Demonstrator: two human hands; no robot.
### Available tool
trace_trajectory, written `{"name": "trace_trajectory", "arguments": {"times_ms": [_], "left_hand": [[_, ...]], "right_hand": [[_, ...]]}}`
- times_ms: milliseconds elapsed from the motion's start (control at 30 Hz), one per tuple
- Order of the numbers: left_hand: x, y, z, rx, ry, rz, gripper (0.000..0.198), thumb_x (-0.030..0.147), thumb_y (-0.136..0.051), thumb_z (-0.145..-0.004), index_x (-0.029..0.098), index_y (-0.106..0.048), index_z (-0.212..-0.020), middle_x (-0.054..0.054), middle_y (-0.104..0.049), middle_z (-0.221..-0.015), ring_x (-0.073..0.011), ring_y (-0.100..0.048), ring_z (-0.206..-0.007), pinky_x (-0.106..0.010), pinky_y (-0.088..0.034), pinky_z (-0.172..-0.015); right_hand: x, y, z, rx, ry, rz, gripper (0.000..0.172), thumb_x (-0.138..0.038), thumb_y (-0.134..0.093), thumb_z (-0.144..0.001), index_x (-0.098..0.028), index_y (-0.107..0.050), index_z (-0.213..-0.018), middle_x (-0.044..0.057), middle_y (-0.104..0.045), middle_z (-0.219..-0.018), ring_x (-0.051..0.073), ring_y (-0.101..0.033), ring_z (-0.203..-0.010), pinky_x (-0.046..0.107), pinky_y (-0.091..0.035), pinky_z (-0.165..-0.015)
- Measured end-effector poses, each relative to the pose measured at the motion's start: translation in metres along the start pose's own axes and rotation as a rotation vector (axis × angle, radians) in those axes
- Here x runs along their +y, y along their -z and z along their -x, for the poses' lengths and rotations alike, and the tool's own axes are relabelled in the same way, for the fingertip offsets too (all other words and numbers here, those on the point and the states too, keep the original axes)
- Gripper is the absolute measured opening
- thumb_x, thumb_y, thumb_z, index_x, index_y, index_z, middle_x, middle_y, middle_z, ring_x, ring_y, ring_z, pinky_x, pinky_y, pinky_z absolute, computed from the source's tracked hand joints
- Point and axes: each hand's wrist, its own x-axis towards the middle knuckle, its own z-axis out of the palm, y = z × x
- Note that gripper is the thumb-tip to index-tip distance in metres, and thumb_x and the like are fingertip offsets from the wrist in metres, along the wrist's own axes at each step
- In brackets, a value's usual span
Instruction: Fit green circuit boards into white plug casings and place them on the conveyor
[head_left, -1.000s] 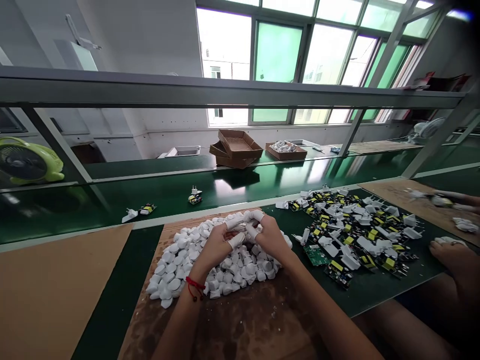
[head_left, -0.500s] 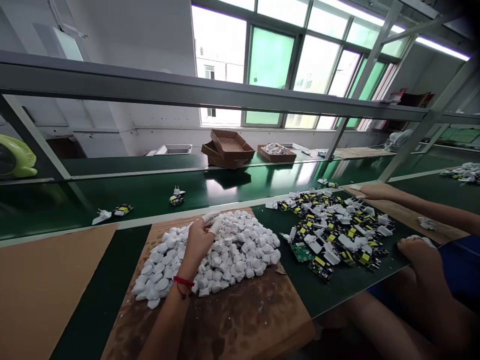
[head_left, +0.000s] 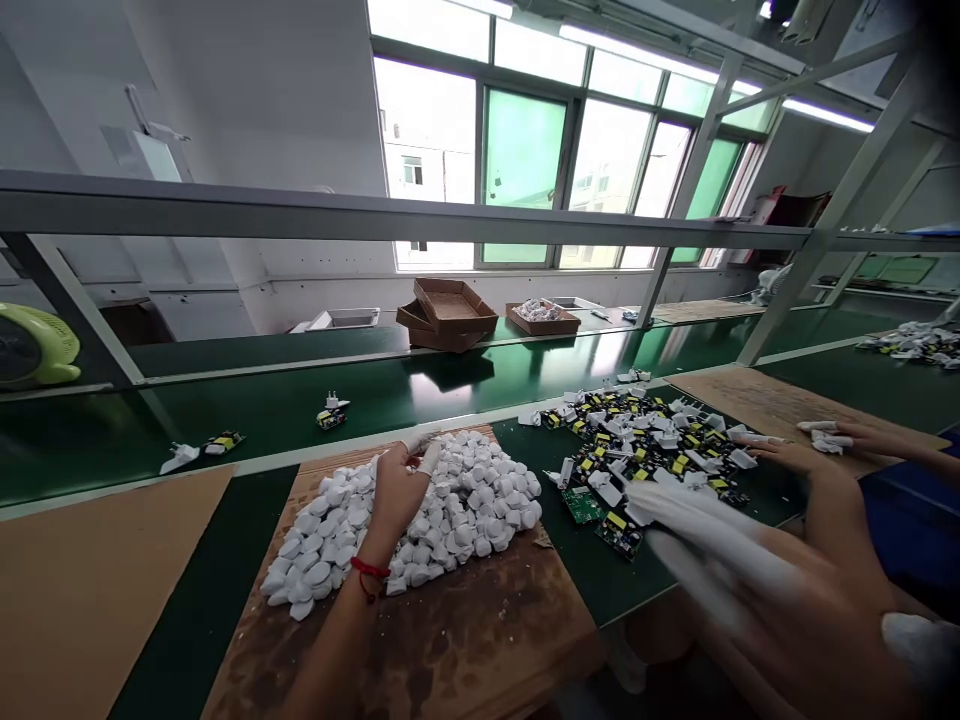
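A heap of white plastic caps (head_left: 480,500) lies on a stained cardboard sheet (head_left: 480,640). Over the heap's upper middle is my left hand (head_left: 397,490), with a red cord bracelet and white finger covers. Its fingers curve toward the thumb; white on white hides what lies between them. My right hand (head_left: 780,570), smeared by motion, comes in from the lower right. Its white-covered fingers stretch toward the near edge of a pile of small circuit boards with white plug housings (head_left: 664,435). I see nothing held in it. A green circuit board (head_left: 582,505) lies beside its fingertips.
A co-worker's hand (head_left: 795,458) reaches to the pile's right side; another hand (head_left: 840,438) touches a white piece. Loose boards (head_left: 331,416) sit on the green belt (head_left: 262,395). Cardboard trays (head_left: 450,310) stand behind, under a metal rail (head_left: 300,215). Cardboard (head_left: 97,570) covers the left.
My right hand has come into view from the lower right, reaching to the boards. My left hand stays at the caps. The co-worker's hands have shifted, and the view has tilted up slightly.
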Motion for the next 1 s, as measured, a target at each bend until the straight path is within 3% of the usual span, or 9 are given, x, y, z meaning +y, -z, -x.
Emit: {"name": "trace_trajectory", "arguments": {"times_ms": [67, 167, 233, 400, 600, 733, 800, 867, 1000], "left_hand": [[0.010, -0.005, 0.004, -0.028, -0.033, -0.003, 0.031, 0.031, -0.067, -0.070, 0.017, -0.073, -0.097, -0.010, -0.073, -0.100, -0.0286, -0.064, -0.099, -0.043, -0.048, -0.092], [0.022, -0.014, 0.007, -0.104, -0.073, -0.021, 0.033, 0.033, -0.064, -0.073, 0.018, -0.071, -0.102, -0.009, -0.073, -0.103, -0.0268, -0.064, -0.101, -0.040, -0.050, -0.089], [0.026, -0.018, 0.006, -0.161, -0.090, -0.055, 0.033, 0.032, -0.064, -0.073, 0.018, -0.071, -0.103, -0.008, -0.073, -0.100, -0.0262, -0.065, -0.096, -0.040, -0.050, -0.086], [0.019, -0.020, 0.000, -0.275, -0.124, -0.151, 0.030, 0.030, -0.063, -0.075, 0.018, -0.073, -0.101, -0.008, -0.074, -0.095, -0.0241, -0.064, -0.087, -0.037, -0.050, -0.081], [0.004, -0.008, 0.009, -0.417, -0.113, -0.175, 0.025, 0.026, -0.062, -0.075, 0.020, -0.075, -0.095, -0.006, -0.075, -0.090, -0.0204, -0.063, -0.079, -0.031, -0.048, -0.073], [0.009, -0.001, 0.016, -0.466, -0.067, -0.132, 0.024, 0.022, -0.063, -0.074, 0.021, -0.075, -0.095, -0.006, -0.075, -0.089, -0.0204, -0.062, -0.080, -0.030, -0.046, -0.073], [0.012, 0.000, 0.017, -0.470, -0.032, -0.077, 0.025, 0.021, -0.065, -0.073, 0.021, -0.075, -0.096, -0.006, -0.074, -0.093, -0.0212, -0.062, -0.085, -0.031, -0.046, -0.077], [0.013, 0.000, 0.017, -0.467, 0.022, -0.005, 0.026, 0.023, -0.065, -0.074, 0.020, -0.074, -0.098, -0.006, -0.073, -0.094, -0.0211, -0.062, -0.085, -0.031, -0.046, -0.079], [0.007, -0.003, 0.019, -0.475, 0.179, 0.157, 0.029, 0.032, -0.061, -0.080, 0.016, -0.073, -0.100, -0.008, -0.072, -0.078, -0.0187, -0.062, -0.070, -0.030, -0.047, -0.067]], "right_hand": [[0.008, -0.014, -0.005, -0.262, 0.011, 0.179, 0.021, -0.028, -0.055, -0.087, -0.020, -0.070, -0.100, 0.008, -0.070, -0.090, 0.020, -0.065, -0.072, 0.028, -0.052, -0.057], [0.027, -0.038, -0.012, -0.701, -0.037, 0.471, 0.033, -0.010, -0.052, -0.080, -0.020, -0.067, -0.108, 0.012, -0.071, -0.094, 0.022, -0.066, -0.069, 0.028, -0.045, -0.053], [0.038, -0.053, -0.014, -0.787, -0.070, 0.513, 0.041, -0.005, -0.052, -0.075, -0.019, -0.064, -0.112, 0.013, -0.070, -0.098, 0.023, -0.066, -0.070, 0.026, -0.042, -0.053], [0.048, -0.070, -0.020, -0.841, -0.096, 0.505, 0.044, -0.001, -0.049, -0.072, -0.017, -0.064, -0.111, 0.015, -0.068, -0.104, 0.028, -0.066, -0.084, 0.028, -0.042, -0.061], [0.050, -0.079, -0.028, -0.871, -0.089, 0.386, 0.070, -0.003, -0.050, -0.070, -0.021, -0.043, -0.138, 0.014, -0.064, -0.119, 0.030, -0.062, -0.103, 0.031, -0.045, -0.074], [0.056, -0.083, -0.038, -0.874, -0.105, 0.318, 0.058, -0.007, -0.054, -0.069, -0.016, -0.055, -0.127, 0.015, -0.065, -0.116, 0.032, -0.060, -0.106, 0.036, -0.046, -0.083], [0.053, -0.081, -0.045, -0.858, -0.099, 0.273, 0.054, -0.011, -0.054, -0.074, -0.016, -0.054, -0.127, 0.014, -0.065, -0.113, 0.029, -0.061, -0.101, 0.036, -0.046, -0.084], [0.043, -0.079, -0.053, -0.789, -0.111, 0.158, 0.052, -0.019, -0.052, -0.080, -0.018, -0.049, -0.131, 0.009, -0.067, -0.098, 0.022, -0.063, -0.080, 0.032, -0.049, -0.074], [-0.005, -0.090, -0.064, -0.489, -0.171, -0.317, 0.050, -0.032, -0.057, -0.082, -0.017, -0.050, -0.130, -0.006, -0.045, -0.050, 0.013, -0.035, -0.044, 0.024, -0.032, -0.044]]}}
